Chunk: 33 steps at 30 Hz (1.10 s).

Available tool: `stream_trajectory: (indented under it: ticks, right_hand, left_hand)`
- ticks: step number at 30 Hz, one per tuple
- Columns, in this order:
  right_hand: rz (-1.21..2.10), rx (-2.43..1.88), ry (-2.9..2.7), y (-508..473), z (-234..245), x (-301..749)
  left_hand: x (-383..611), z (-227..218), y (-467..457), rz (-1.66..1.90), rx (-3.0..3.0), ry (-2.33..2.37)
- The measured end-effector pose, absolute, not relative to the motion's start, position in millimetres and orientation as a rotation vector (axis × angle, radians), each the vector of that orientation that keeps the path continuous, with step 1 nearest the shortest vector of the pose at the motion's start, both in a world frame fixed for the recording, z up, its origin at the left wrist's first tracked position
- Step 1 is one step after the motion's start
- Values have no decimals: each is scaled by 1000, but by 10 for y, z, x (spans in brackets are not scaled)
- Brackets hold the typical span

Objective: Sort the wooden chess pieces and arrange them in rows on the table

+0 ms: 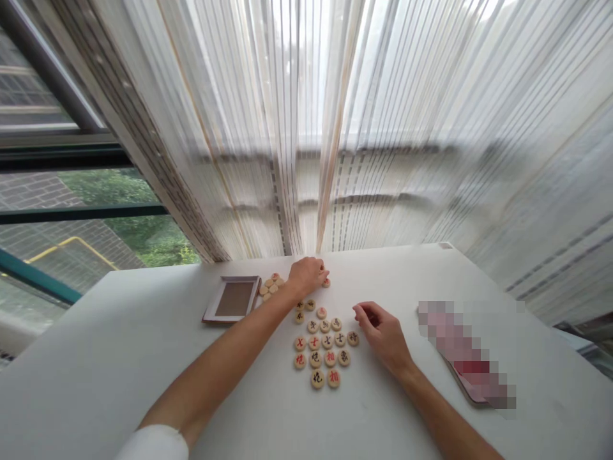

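Several round wooden chess discs (324,348) with red and black characters lie face up in rows on the white table (119,358). My left hand (306,275) reaches to the far edge, fingers curled over a disc (326,282) there. A small pile of discs (269,287) lies just left of that hand. My right hand (380,332) rests on the table right of the rows, fingers curled loosely, close to the nearest disc (353,338) but apart from it.
An open shallow box (233,299) with a brown inside sits left of the pile. A flat reddish object (472,370), partly blurred, lies at the right. Striped sheer curtains (335,160) hang right behind the table's far edge; a window is at the left.
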State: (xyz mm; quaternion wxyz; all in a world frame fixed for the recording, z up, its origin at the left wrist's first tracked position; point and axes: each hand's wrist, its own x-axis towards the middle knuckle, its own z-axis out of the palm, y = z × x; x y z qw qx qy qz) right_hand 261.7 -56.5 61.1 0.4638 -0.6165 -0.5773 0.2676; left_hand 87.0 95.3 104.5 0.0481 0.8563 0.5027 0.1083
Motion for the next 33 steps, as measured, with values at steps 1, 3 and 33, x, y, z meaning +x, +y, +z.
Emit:
stream_trajectory:
  ticks: [1, 3, 33]
  right_hand:
    - [660, -1512, -1415, -561, 606, 2617]
    - [665, -1506, -1415, -559, 602, 2618]
    - [634, -1461, -1403, -612, 669, 2595]
  left_hand:
    - [918, 1041, 964, 283, 2598, 1571]
    - [986, 1046, 975, 194, 2577, 1629]
    - [970, 1513, 480, 636, 2326, 1253]
